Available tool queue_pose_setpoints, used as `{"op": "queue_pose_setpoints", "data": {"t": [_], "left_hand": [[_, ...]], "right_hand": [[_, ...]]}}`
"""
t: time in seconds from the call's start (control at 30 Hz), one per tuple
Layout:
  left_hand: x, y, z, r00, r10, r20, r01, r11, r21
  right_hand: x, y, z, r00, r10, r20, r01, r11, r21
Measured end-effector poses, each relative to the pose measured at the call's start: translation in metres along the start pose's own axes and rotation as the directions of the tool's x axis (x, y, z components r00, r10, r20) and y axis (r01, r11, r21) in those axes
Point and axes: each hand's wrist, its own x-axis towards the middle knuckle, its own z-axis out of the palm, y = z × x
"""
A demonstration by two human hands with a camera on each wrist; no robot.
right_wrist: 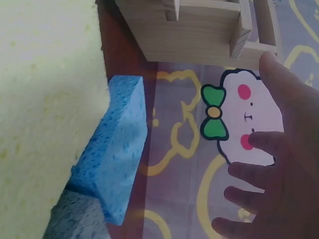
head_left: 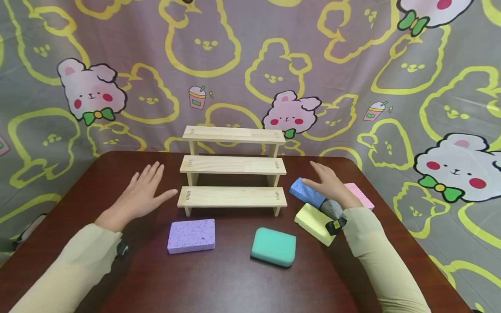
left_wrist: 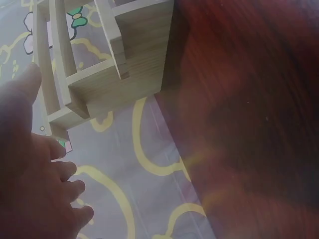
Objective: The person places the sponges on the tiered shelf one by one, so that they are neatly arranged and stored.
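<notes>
The left hand (head_left: 138,195), empty with fingers extended, hangs left of the wooden stand (head_left: 232,197); the right hand (head_left: 330,183), likewise holding nothing, hovers around the blue sponge (head_left: 306,192), right of the stand. Pinching that sponge by its sides should avoid nudging the yellow sponge (head_left: 314,222)

Head camera high, facing forward and down across the table (head_left: 188,284), both wrist cameras close in, rolled sideways, facing the patterned backdrop (head_left: 238,89), all sharing the wooden shelf (head_left: 232,165)
</notes>
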Motion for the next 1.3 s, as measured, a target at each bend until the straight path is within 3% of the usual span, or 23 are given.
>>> {"op": "queue_pose_setpoints", "data": {"t": [0.33,0.8,1.07,1.3], "left_hand": [[0.001,-0.003,0.008,0.999,0.030,0.013,-0.029,0.999,-0.040],[-0.001,-0.003,0.022,0.994,0.099,0.044,-0.096,0.993,-0.062],[0.002,-0.004,0.031,0.987,0.152,0.046,-0.148,0.986,-0.070],[0.001,-0.001,0.034,0.976,0.212,0.058,-0.208,0.975,-0.075]], "right_hand": [[-0.003,0.017,0.007,0.999,-0.032,0.017,0.032,0.999,0.030],[-0.008,0.031,0.018,0.993,0.020,0.118,-0.026,0.998,0.053],[-0.008,0.038,0.025,0.987,0.049,0.152,-0.055,0.998,0.031],[-0.007,0.045,0.028,0.990,0.014,0.139,-0.015,1.000,0.009]]}}
